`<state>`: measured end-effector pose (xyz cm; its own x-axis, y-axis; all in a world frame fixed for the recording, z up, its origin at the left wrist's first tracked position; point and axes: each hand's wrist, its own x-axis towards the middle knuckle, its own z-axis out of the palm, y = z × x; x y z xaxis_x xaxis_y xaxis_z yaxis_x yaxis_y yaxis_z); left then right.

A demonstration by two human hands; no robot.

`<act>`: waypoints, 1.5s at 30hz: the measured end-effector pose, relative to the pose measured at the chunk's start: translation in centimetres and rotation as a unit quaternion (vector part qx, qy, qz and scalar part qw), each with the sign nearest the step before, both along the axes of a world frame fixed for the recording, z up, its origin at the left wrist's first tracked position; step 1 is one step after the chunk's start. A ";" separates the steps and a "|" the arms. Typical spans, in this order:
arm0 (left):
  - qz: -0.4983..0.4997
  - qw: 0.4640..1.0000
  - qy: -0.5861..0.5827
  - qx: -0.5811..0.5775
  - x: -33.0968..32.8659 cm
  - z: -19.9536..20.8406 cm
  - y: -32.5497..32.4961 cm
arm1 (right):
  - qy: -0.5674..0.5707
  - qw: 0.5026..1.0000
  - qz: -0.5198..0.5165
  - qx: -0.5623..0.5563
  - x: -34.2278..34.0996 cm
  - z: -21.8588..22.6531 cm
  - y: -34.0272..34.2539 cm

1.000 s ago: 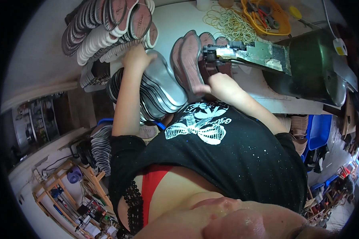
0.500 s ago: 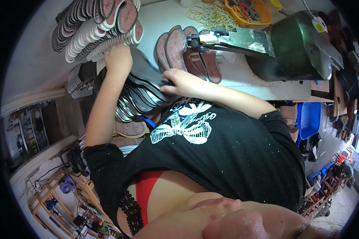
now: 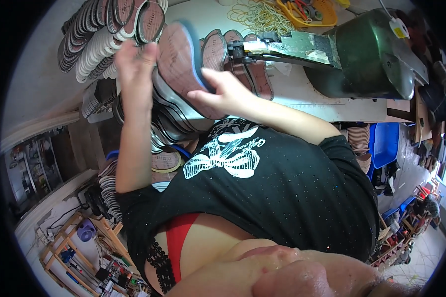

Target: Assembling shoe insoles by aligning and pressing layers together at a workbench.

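A pinkish-brown insole (image 3: 176,62) is tilted up above the worktable, its outline slightly blurred. My right hand (image 3: 228,91) grips it by the right edge, with the thumb lying across its face. Close to the insole's left edge is my left hand (image 3: 136,72), its fingers smeared by motion, so whether it touches the insole is unclear. Below the insole leans a row of grey-backed insoles with dark edges (image 3: 171,121). More brown insoles (image 3: 214,49) lie beside the arm of a green machine (image 3: 369,57), partly hidden behind it.
Stacks of white- and dark-edged insoles (image 3: 96,47) stand at the far left. Yellow cords (image 3: 262,17) and a yellow basket (image 3: 302,20) with tools sit at the back of the white table (image 3: 322,111). A blue bin (image 3: 384,143) is at the right.
The brown insole has come up off the leaning row into my right hand. My left hand has moved left and slightly nearer, away from the row.
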<state>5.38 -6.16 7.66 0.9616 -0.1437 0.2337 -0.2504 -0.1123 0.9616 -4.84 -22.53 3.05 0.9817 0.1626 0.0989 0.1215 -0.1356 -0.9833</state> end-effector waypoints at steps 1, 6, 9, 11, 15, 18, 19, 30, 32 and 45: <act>-0.043 0.993 0.073 -0.081 -0.5 -1.5 -0.2 | 0.032 0.999 0.005 0.022 -0.3 2.1 -0.8; -0.149 0.918 0.235 -0.282 -2.3 -1.3 -4.7 | -0.036 0.992 -0.031 0.113 -0.1 2.8 -3.9; -0.179 0.883 0.264 -0.345 -3.5 -1.5 -6.1 | 0.109 0.859 0.080 0.494 0.1 2.7 -5.2; -0.172 0.915 0.209 -0.300 -4.4 -1.4 -7.9 | 0.115 0.870 0.109 0.466 -0.3 1.1 -6.6; -0.208 0.901 0.226 -0.307 -5.7 -1.2 -9.2 | 0.096 0.881 0.057 0.460 -0.7 1.4 -6.2; -0.162 0.916 0.194 -0.310 -5.5 -1.6 -9.2 | 0.121 0.949 0.066 0.285 -0.3 1.7 -8.3; -0.161 0.917 0.194 -0.310 -5.2 -1.7 -9.1 | 0.121 0.949 0.067 0.285 -0.5 2.3 -8.8; -0.150 0.966 0.144 -0.156 -4.4 -1.8 -10.2 | 0.156 0.982 -0.016 0.105 -1.2 4.2 -9.2; -0.145 0.955 0.174 -0.191 -4.3 -2.5 -10.6 | 0.182 0.968 0.002 0.176 -1.4 2.7 -9.5; -0.095 0.889 0.307 -0.327 -2.9 -5.4 -11.3 | 0.132 0.979 -0.123 0.092 -0.8 1.5 -9.6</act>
